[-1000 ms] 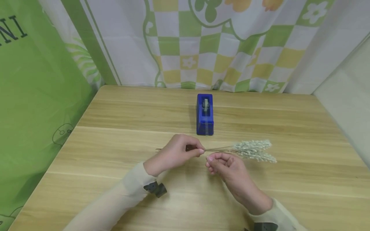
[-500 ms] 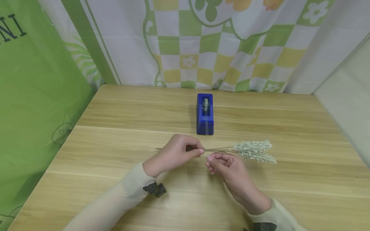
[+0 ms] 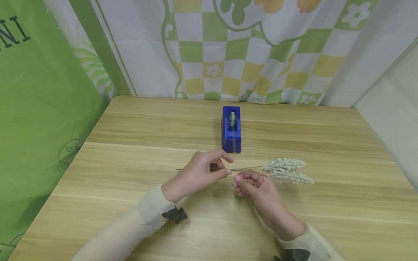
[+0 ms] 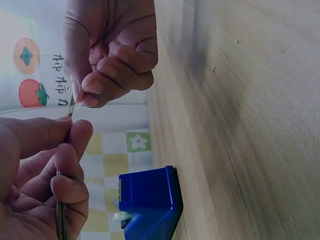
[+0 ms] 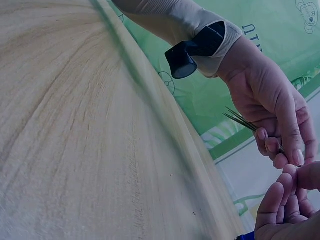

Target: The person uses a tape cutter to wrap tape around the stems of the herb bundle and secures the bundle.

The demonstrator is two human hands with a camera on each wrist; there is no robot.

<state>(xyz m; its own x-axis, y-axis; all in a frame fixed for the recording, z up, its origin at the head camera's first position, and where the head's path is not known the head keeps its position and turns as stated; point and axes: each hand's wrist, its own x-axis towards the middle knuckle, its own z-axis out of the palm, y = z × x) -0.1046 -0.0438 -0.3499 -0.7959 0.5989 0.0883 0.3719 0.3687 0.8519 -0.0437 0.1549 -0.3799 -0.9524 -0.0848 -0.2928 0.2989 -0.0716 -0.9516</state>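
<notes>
Closest in, two pale sleeves (image 3: 121, 232) are reaching over the wooden table (image 3: 140, 123), a small black camera (image 3: 174, 214) sitting at the left cuff. Now the left hand (image 3: 197, 172): its lower fingers are curling round thin brown stems (image 4: 61, 215), gripping them, a hold the left wrist view is showing far better than the head view. From overhead, its forefinger is standing apart from the thumb. And the right hand (image 3: 261, 192) is pinching a clear sliver (image 4: 76, 106) (tape, by the look of it, though it is too faint to be sure), showing only from the left wrist.

The grass bunch (image 3: 285, 169) is lying crosswise above the table, its pale green, bristly heads fanning out past the right hand; only the head view is catching those. The right wrist view is picking out loose stem ends (image 5: 240, 119) poking from the left palm.

Farther on, a blue tape dispenser (image 3: 232, 135) is standing upright, its roll (image 4: 121, 218) showing side-on from the left wrist. Behind, a checked curtain (image 3: 212, 50) is hanging, the left wrist view revealing printed tomatoes (image 4: 32, 93).
</notes>
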